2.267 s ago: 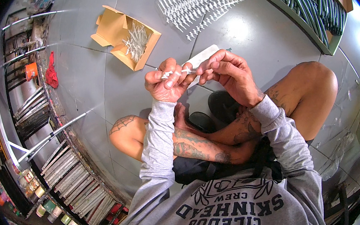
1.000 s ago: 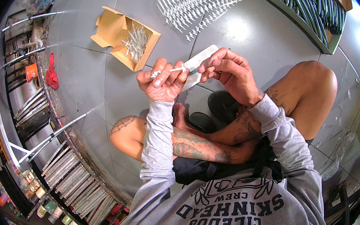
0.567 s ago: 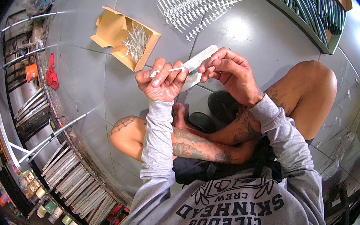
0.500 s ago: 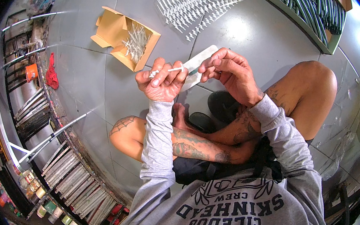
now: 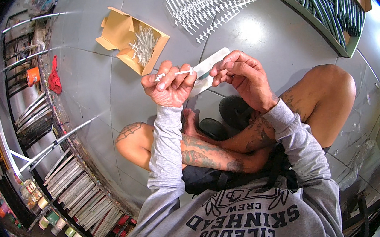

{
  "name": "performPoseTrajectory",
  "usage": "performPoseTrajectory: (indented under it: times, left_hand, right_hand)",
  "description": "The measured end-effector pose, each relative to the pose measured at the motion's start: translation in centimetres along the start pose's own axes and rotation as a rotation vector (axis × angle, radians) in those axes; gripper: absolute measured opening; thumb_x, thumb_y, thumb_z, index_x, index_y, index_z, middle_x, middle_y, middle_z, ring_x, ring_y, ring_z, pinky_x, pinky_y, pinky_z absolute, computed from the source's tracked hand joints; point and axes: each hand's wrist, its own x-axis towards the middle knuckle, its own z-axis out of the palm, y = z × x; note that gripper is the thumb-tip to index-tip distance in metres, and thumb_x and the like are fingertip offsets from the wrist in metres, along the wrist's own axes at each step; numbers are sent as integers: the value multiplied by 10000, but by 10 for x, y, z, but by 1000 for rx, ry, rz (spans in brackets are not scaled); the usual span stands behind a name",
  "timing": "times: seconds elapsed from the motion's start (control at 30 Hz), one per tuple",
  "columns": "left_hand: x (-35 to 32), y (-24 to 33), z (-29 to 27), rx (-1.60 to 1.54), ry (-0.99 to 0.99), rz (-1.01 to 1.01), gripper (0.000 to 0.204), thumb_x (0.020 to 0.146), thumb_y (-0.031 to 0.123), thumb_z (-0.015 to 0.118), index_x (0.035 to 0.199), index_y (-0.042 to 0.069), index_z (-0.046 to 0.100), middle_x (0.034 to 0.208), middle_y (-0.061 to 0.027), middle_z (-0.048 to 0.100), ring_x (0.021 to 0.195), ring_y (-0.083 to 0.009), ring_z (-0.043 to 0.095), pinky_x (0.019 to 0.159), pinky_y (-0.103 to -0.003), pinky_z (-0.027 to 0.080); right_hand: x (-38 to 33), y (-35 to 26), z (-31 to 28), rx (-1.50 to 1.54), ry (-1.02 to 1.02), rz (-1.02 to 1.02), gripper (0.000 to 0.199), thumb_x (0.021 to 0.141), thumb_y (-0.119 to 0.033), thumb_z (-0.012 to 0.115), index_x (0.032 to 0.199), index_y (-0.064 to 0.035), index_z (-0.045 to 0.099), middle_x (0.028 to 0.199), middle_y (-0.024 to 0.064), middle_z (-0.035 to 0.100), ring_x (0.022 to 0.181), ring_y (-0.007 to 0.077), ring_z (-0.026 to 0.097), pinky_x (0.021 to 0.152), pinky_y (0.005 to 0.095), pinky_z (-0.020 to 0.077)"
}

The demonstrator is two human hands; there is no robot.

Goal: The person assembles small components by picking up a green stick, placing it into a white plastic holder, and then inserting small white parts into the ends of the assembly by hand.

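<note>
My left hand [image 5: 169, 86] is closed around slim white plastic pieces. One, a thin white stick [image 5: 184, 73] with a small crosspiece at its end, lies across the fingers. Ridged white tips show by the thumb. To its right, my right hand [image 5: 246, 76] has its fingers curled in toward the thumb. A short dark green piece [image 5: 203, 76] shows beside its fingertips; whether they grip it I cannot tell. Behind and between both hands is a long white tray-like piece [image 5: 218, 56], partly covered by the fingers.
An open cardboard box [image 5: 159, 50] of white sticks stands left of the tray-like piece. Rows of white plastic parts [image 5: 201, 8] lie farther off. A box of dark green tubes [image 5: 335, 18] is at far right. Black sandals [image 5: 234, 111] sit by my crossed legs; a rack [image 5: 15, 153] lines the left.
My left hand has shifted very slightly left with the white pieces, leaving a little more of the dark green piece visible. My right hand stays nearly still.
</note>
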Motion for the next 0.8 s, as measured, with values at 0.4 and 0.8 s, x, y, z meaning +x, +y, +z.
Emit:
performPoseTrajectory:
  times: [0.4,0.8]
  left_hand:
    - [0,1,-1,-22,2,22,144,727,263,612,703,175,501,530,135,541,660,-92,274,658,-272,247]
    - [1,2,-1,-9,7,48,113,729,251,609,713,177,526,539,145,563,649,-86,266,629,-265,233]
  right_hand:
    - [0,-2,1,18,4,-12,131,1025,-127,500,998,-76,617,1043,173,713,873,239,708,841,347,554]
    - [0,-1,0,27,-1,-24,131,1032,-144,506,998,-74,612,1038,167,716,867,234,709,833,342,552]
